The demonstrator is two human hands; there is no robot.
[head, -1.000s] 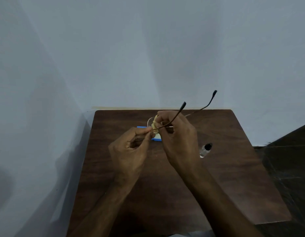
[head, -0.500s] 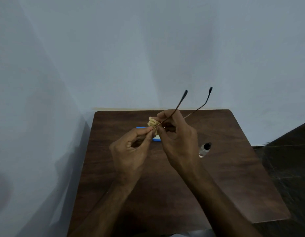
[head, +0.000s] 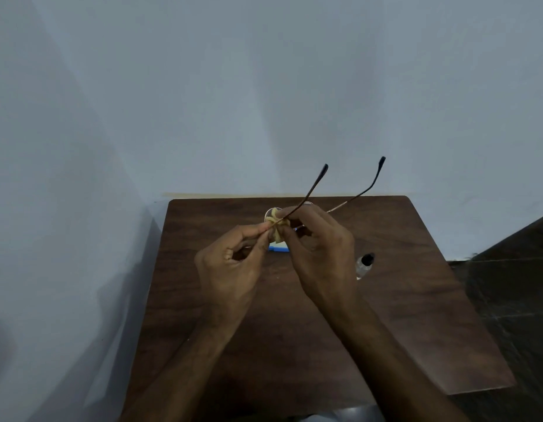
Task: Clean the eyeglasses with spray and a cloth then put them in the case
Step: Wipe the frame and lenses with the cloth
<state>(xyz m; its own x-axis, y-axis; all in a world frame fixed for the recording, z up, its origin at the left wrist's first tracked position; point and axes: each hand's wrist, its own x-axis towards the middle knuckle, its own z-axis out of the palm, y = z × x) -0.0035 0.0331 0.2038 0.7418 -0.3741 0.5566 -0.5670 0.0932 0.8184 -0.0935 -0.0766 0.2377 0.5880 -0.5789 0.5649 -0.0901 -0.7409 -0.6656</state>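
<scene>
Yellow cloth (head: 277,228) pinched by the right hand (head: 320,254) rubs the eyeglasses (head: 312,193), gripped by the left hand (head: 233,266) above the surface's (head: 416,300) far edge; hard squeezing may bend them.

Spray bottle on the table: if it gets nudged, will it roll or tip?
The spray bottle already lies on its side on the table, so tipping seems moot. It looks round-bodied, so it probably rolls easily. Small and clear, it is likely light, and a brush could shift it.
</scene>
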